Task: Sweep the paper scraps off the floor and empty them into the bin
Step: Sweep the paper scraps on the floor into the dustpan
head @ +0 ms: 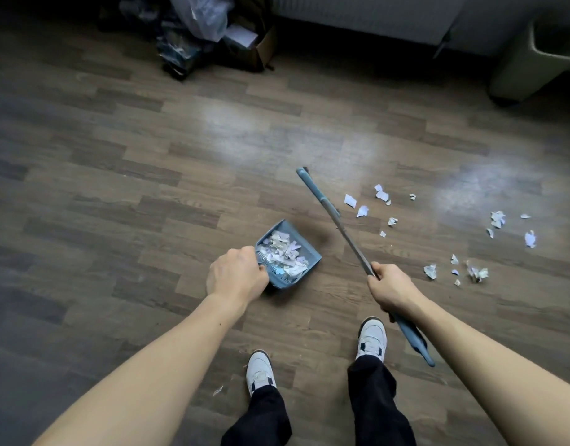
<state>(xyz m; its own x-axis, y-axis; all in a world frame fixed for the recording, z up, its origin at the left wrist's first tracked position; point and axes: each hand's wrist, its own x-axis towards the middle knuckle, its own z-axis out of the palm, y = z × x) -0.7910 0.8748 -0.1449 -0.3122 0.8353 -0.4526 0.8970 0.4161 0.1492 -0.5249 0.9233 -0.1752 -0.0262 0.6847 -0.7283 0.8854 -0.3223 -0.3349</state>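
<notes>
Both forearms come up from the bottom of the view, above two grey-white shoes (372,338) on the wooden floor (116,156). At the left side, the left hand (237,275) is closed around the handle of the blue dustpan (288,254), which is already full of torn paper. At the right side, the right hand (390,288) is wrapped tight on the thin shaft of the broom (328,210); the blue end of the handle sticks out behind the wrist, and the head points forward and away. More paper scraps (454,239) lie spread on the floor to the right of the broom, well apart from the pan. They look very light and crumpled, so I think they will fly or roll if the stroke is fast; short, soft strokes seem better. The full pan should stay level, held at its handle. The bin (541,56) stands in the far right corner.
</notes>
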